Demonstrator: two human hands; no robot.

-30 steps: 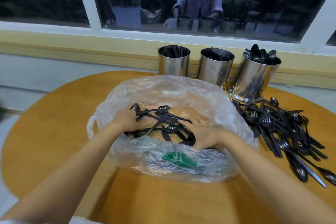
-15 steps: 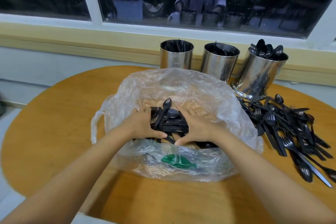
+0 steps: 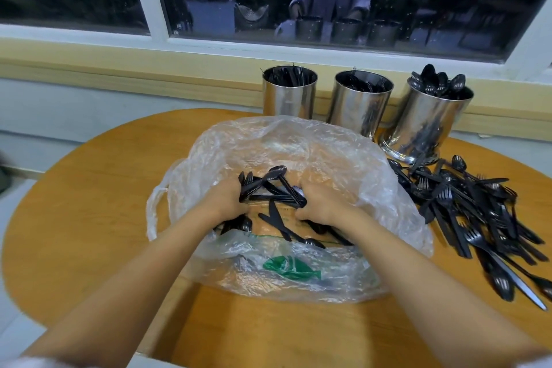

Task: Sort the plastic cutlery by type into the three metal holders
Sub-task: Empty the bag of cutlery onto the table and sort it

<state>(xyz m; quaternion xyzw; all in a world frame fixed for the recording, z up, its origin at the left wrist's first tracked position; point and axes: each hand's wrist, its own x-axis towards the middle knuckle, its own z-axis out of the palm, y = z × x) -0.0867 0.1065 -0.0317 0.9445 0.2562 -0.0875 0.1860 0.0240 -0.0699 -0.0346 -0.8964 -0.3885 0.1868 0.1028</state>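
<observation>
Fingers (image 3: 236, 193) of the left hand (image 3: 225, 203) and of the right hand (image 3: 324, 205) are curled round one mixed bundle of cutlery (image 3: 273, 188), pressed between both hands inside the open plastic bag (image 3: 298, 140). Pieces cross at odd angles.

Risk: outer pieces slip free on lifting and drop among the loose pieces (image 3: 279, 222) beneath, or the bag film snags and drags.

Three holders (image 3: 361, 101) stand beyond the bag. An unsorted pile (image 3: 466, 212) lies to the right on the table (image 3: 89, 203). Unloading the bundle whole would mix types.
</observation>
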